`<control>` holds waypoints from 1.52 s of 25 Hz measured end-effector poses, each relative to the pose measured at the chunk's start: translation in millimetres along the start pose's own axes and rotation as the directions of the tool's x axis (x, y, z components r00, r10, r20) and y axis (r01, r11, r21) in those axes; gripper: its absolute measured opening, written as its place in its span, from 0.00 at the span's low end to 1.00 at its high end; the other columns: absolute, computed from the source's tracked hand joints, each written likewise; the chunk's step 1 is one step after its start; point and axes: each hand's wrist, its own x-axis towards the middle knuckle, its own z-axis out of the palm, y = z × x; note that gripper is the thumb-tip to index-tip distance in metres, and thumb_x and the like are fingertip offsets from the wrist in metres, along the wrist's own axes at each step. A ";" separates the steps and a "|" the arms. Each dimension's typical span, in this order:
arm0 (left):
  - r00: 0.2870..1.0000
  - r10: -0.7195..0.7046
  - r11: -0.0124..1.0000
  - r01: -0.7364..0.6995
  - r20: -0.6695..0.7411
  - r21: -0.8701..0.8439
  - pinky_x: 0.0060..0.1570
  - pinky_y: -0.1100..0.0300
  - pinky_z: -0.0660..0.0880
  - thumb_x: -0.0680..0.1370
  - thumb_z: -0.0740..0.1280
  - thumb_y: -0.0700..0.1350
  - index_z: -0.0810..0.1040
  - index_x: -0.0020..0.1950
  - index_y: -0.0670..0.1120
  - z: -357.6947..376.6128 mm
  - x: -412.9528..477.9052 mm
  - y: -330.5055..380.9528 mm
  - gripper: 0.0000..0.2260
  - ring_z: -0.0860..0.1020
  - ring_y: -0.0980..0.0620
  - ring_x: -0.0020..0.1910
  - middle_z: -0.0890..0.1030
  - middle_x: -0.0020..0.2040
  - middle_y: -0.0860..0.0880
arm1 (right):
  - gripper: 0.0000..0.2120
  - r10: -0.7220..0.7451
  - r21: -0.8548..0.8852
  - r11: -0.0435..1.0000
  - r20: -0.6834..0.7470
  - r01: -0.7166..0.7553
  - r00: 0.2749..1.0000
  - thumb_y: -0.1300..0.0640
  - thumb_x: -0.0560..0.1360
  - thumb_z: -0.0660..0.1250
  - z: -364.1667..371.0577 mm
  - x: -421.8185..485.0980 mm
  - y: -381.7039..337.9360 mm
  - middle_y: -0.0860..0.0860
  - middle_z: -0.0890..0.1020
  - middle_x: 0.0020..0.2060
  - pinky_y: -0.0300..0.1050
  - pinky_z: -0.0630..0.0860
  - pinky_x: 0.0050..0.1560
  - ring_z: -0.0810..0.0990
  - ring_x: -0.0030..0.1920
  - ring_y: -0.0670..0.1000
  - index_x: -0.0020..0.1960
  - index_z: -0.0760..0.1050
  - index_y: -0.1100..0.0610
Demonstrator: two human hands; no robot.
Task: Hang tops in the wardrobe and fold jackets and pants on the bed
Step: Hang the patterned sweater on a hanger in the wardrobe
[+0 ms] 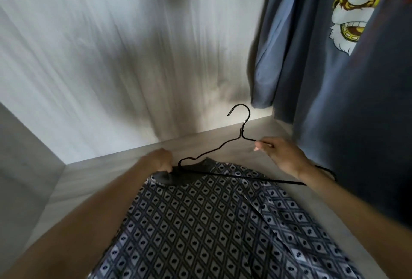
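Head view into the wardrobe; positions are given relative to the black wire hanger [240, 133].

Far left of the hanger, the wardrobe's side wall [20, 156] is seen, with the pale back panel [111, 55] behind the hook and the base board [93, 180] below it. At the hanger's left shoulder, the left hand [161, 160] is closed, its fingers curled round the dark collar of the patterned shirt [200, 223] and, it appears, the wire end beneath it. The shirt is spread below and in front of the hanger, its collar lying against the left shoulder and its body draped toward the camera; the hanger's right half is bare of cloth. On the right shoulder wire, the right hand [283, 156] is closed in a pinch between thumb and fingertips, the other fingers loosely bent. To the right of and above the hanger, a blue printed top [356, 104] is already hung (its rail is out of view).

Step in hand, as judged: the shirt is being threaded onto the hanger, with one shoulder apparently seated. For the next move, the bare right shoulder would have to be slipped inside the collar opening and the cloth evened out on both sides. The hook would then be raised to the rail beside the blue top.
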 end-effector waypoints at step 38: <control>0.858 0.036 0.744 -0.365 -0.512 -0.560 0.51 0.55 0.76 0.78 0.52 0.71 0.81 0.55 0.46 3.6 -162.9 -54.4 0.32 0.81 0.53 0.48 0.84 0.48 0.50 | 0.12 -0.206 0.252 0.955 0.182 0.157 0.962 0.47 0.76 0.68 107.6 34.8 -160.6 0.48 0.82 0.33 0.49 0.76 0.39 0.81 0.36 0.48 0.40 0.79 0.55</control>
